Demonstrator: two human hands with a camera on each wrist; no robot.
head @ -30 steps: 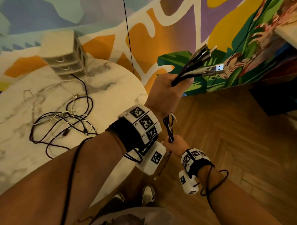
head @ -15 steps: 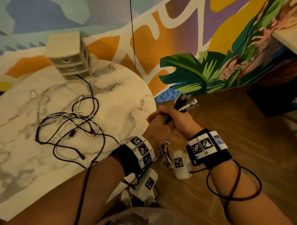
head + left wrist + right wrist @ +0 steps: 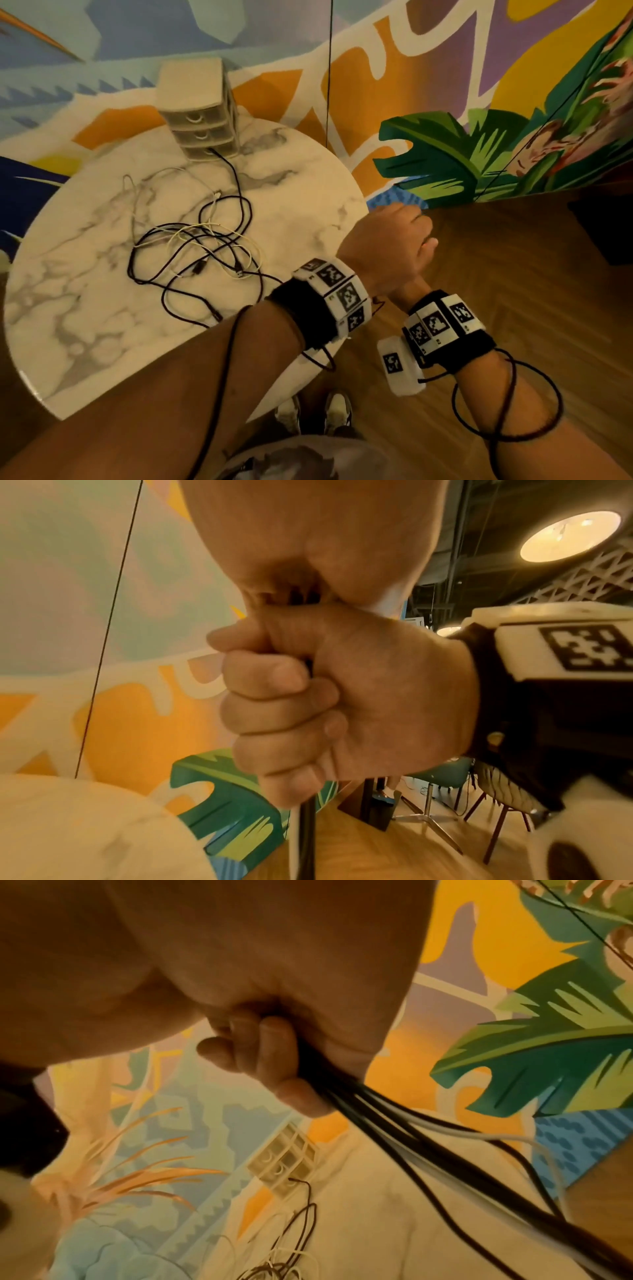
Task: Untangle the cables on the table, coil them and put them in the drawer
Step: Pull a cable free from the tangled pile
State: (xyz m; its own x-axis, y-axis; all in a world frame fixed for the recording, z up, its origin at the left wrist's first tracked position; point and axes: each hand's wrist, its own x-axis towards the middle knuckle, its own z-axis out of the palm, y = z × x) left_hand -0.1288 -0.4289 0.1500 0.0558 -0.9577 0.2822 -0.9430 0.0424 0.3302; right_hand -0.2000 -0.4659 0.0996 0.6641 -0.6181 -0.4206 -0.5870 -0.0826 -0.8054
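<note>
Both hands are stacked just off the right edge of the round marble table (image 3: 85, 308). My left hand (image 3: 387, 246) is on top, fingers curled round a cable bundle (image 3: 394, 1123) of black and white leads. Beneath it my right hand (image 3: 308, 702) is a fist gripping the same bundle, which hangs down below it (image 3: 306, 840). The head view hides the bundle behind my left hand. A tangle of black and white cables (image 3: 205, 253) lies on the table's middle. A small beige drawer unit (image 3: 200, 113) stands at the table's far edge, with its drawers closed.
A painted mural wall runs behind the table, with a thin black cord (image 3: 329, 68) hanging down it. Wooden floor lies to the right, and my shoes (image 3: 335, 407) show below the table edge. The wrist device's black lead (image 3: 507, 404) loops round my right forearm. Chairs (image 3: 445, 777) stand further off.
My left hand came down from holding the bundle high with its plugs fanned out. My right hand rose to meet it, and now sits under the left; the plugs are hidden.
</note>
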